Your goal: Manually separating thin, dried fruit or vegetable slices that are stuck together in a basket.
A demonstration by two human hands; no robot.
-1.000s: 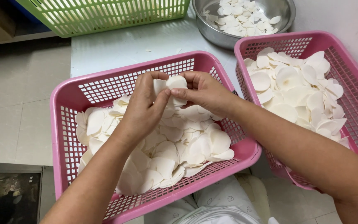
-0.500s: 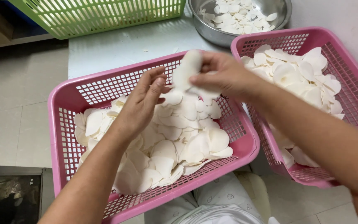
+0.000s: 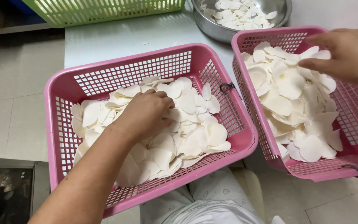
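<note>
Left hand (image 3: 146, 114): palm down in left basket, fingers curled into the white slices, grasping some; exactly how many, cannot tell
Left basket (image 3: 63, 124): pink mesh, resting on lap at table edge, about half full
Slices, left (image 3: 195, 137): thin pale rounds, loosely overlapped, some stuck in small stacks under the fingers
Table (image 3: 117, 39): pale top, a few crumbs, behind both pink baskets
Green basket (image 3: 104, 10): far left corner of table, contents not visible
Steel bowl (image 3: 212, 25): far edge, between the pink baskets, holding more white slices
Right basket (image 3: 353, 124): pink mesh, just beside left basket, heaped
Slices, right (image 3: 286, 103): spread flat and separate, piled higher toward far side
Right hand (image 3: 344, 54): over right basket's far corner, fingers extended and loosened, touching top slices, nothing clearly pinched
Progress, judged: roughly midway; right basket well filled with separated slices, left basket and bowl both with plenty left
</note>
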